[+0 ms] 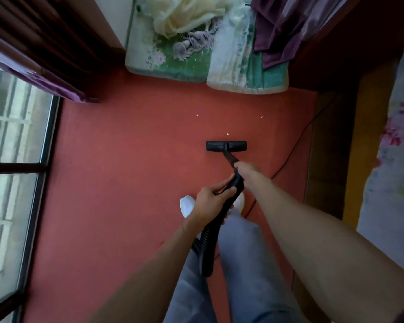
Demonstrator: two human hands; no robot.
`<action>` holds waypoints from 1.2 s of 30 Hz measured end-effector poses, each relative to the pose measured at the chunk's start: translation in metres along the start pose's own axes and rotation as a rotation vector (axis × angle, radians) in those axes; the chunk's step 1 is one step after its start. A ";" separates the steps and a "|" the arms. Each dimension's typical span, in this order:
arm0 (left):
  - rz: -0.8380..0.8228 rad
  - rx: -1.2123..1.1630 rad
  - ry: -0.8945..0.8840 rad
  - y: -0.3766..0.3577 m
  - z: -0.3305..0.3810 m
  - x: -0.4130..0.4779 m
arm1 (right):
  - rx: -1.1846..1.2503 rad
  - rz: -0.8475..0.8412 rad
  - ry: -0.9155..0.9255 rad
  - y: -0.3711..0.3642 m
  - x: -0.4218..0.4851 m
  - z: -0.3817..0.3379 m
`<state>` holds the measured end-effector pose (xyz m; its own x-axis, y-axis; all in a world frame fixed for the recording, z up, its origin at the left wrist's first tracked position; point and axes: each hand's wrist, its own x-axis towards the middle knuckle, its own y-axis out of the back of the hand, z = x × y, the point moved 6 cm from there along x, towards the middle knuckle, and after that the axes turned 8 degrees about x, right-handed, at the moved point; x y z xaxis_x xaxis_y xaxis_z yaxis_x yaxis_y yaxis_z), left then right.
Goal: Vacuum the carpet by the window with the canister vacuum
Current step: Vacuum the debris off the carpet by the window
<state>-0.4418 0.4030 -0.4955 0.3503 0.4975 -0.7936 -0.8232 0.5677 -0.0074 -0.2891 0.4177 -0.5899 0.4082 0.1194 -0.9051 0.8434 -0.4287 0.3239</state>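
A black floor nozzle (226, 145) rests flat on the red carpet (126, 159), near the middle of the view. A short wand (230, 158) runs back from it to my right hand (245, 171), which grips its upper end. My left hand (211, 198) holds the ribbed black hose (208, 243) just behind, and the hose drops down between my legs. Small pale crumbs (227, 134) lie on the carpet just beyond the nozzle, with two more specks (197, 115) farther off. The canister itself is out of view.
A window (12, 159) with a dark frame fills the left side, purple curtain (44, 78) above it. Folded bedding and a mattress (205, 59) lie at the carpet's far edge. A thin cable (296, 145) crosses the carpet at right. A floral bed (396, 171) borders the right.
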 end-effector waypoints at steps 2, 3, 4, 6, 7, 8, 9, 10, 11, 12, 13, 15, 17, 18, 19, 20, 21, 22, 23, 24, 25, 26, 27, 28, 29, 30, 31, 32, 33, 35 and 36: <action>0.028 0.005 0.048 0.003 -0.014 0.013 | -0.011 -0.002 -0.040 -0.009 0.016 0.016; 0.033 -0.001 0.083 0.005 -0.021 0.020 | -0.009 -0.005 -0.058 -0.013 0.022 0.024; 0.025 -0.010 0.120 0.006 -0.028 0.025 | -0.011 -0.015 -0.085 -0.017 0.028 0.033; -0.001 -0.032 0.173 0.005 -0.040 0.033 | -0.017 -0.012 -0.096 -0.022 0.043 0.043; -0.009 -0.056 0.190 0.003 -0.045 0.037 | -0.024 -0.005 -0.082 -0.022 0.048 0.045; -0.008 -0.086 0.197 0.001 -0.047 0.041 | -0.029 -0.001 -0.070 -0.024 0.055 0.043; 0.002 -0.106 0.198 0.001 -0.048 0.047 | -0.037 -0.007 -0.070 -0.027 0.059 0.040; 0.015 -0.119 0.200 0.000 -0.047 0.054 | -0.044 -0.012 -0.069 -0.029 0.062 0.034; 0.026 -0.139 0.201 0.001 -0.045 0.060 | -0.037 -0.008 -0.052 -0.031 0.070 0.028; 0.033 -0.170 0.199 0.001 -0.042 0.065 | -0.031 0.002 -0.031 -0.033 0.075 0.020; 0.032 -0.210 0.192 0.001 -0.039 0.069 | -0.035 0.009 -0.010 -0.034 0.077 0.013; 0.023 -0.280 0.178 0.001 -0.030 0.072 | -0.031 0.028 0.018 -0.035 0.079 0.000; 0.016 -0.328 0.165 0.003 -0.021 0.067 | -0.044 0.041 0.033 -0.034 0.071 -0.009; 0.004 -0.342 0.157 0.005 -0.017 0.063 | -0.059 0.057 0.045 -0.032 0.065 -0.012; -0.016 -0.352 0.153 0.006 -0.015 0.059 | -0.079 0.075 0.059 -0.029 0.058 -0.015; -0.043 -0.361 0.158 0.008 -0.014 0.056 | -0.096 0.089 0.061 -0.026 0.052 -0.016; -0.077 -0.363 0.167 0.010 -0.014 0.052 | -0.107 0.100 0.059 -0.023 0.047 -0.016; -0.117 -0.355 0.178 0.012 -0.016 0.048 | -0.118 0.100 0.038 -0.021 0.044 -0.012; -0.157 -0.343 0.189 0.013 -0.018 0.045 | -0.129 0.089 0.007 -0.020 0.043 -0.005; -0.192 -0.330 0.198 0.014 -0.021 0.042 | -0.135 0.077 -0.024 -0.020 0.041 0.002; -0.221 -0.320 0.210 0.015 -0.026 0.041 | -0.143 0.069 -0.046 -0.021 0.040 0.008; -0.249 -0.316 0.222 0.016 -0.030 0.040 | -0.161 0.064 -0.062 -0.023 0.039 0.013; -0.268 -0.317 0.229 0.016 -0.034 0.040 | -0.184 0.060 -0.066 -0.025 0.040 0.017; -0.274 -0.320 0.230 0.017 -0.037 0.042 | -0.205 0.056 -0.062 -0.028 0.041 0.018; -0.263 -0.322 0.228 0.018 -0.041 0.045 | -0.214 0.056 -0.047 -0.032 0.043 0.017; -0.237 -0.320 0.225 0.019 -0.043 0.049 | -0.223 0.059 -0.024 -0.035 0.044 0.014; -0.206 -0.317 0.222 0.019 -0.044 0.053 | -0.236 0.065 0.007 -0.037 0.045 0.008; -0.178 -0.318 0.213 0.019 -0.044 0.056 | -0.249 0.069 0.044 -0.039 0.046 0.002; -0.157 -0.320 0.200 0.018 -0.043 0.060 | -0.259 0.070 0.077 -0.042 0.048 -0.004; -0.142 -0.321 0.182 0.019 -0.038 0.065 | -0.269 0.072 0.112 -0.045 0.050 -0.014; -0.153 -0.329 0.177 0.020 -0.035 0.065 | -0.279 0.068 0.116 -0.046 0.048 -0.018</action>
<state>-0.4508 0.4235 -0.5679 0.4213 0.2865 -0.8605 -0.8767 0.3717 -0.3055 -0.3020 0.4589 -0.6429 0.4903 0.2077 -0.8464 0.8698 -0.1784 0.4600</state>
